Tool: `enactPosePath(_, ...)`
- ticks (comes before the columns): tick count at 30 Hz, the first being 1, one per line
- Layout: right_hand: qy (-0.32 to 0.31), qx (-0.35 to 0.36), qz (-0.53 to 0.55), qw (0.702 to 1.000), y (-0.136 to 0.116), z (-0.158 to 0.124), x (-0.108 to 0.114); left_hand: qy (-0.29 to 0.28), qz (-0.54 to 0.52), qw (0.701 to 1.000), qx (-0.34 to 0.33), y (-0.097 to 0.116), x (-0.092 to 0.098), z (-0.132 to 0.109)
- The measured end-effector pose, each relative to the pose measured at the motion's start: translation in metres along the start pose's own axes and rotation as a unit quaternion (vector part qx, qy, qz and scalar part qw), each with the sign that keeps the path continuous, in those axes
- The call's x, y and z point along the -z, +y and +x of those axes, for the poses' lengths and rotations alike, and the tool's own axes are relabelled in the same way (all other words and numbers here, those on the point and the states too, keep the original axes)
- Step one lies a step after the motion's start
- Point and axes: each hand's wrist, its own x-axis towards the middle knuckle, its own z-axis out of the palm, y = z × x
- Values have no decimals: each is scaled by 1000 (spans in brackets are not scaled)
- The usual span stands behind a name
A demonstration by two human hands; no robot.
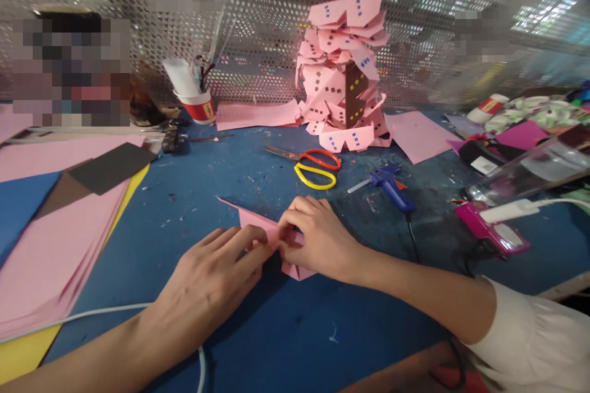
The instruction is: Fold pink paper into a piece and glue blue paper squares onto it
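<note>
Both my hands meet over a folded piece of pink paper (252,220) on the blue table. My left hand (216,270) pinches its near side, fingers pressed together close to the middle. From the right, my right hand (318,236) grips the same paper, thumb and forefinger at a crease. A pointed end sticks out at the upper left, and a folded corner shows below my right hand. My fingers hide the middle of the paper. Beyond my hands lie scissors (318,177) with one red and one yellow handle, and a blue glue gun (391,187).
A stack of folded pink papers with coloured squares (341,73) stands at the back. Pink sheets (59,258) are piled at left. A cup (196,104) holds tools. At right are a clear cylinder (530,169) and a magenta device (493,230). A white cable (106,309) passes under my left arm.
</note>
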Motion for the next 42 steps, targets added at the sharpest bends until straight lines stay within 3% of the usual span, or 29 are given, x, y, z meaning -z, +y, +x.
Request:
enactPosePath(14,3,4,18,1000,2,1,1,3,41,994,-102,1,7,-3)
enactPosePath(25,-6,-4,64,998,5,3,7,5,44,994,-95,-1,3,-6)
enactPosePath(42,-13,3,38,999,7,1,3,-15,59,995,-74,-2,-3,-8)
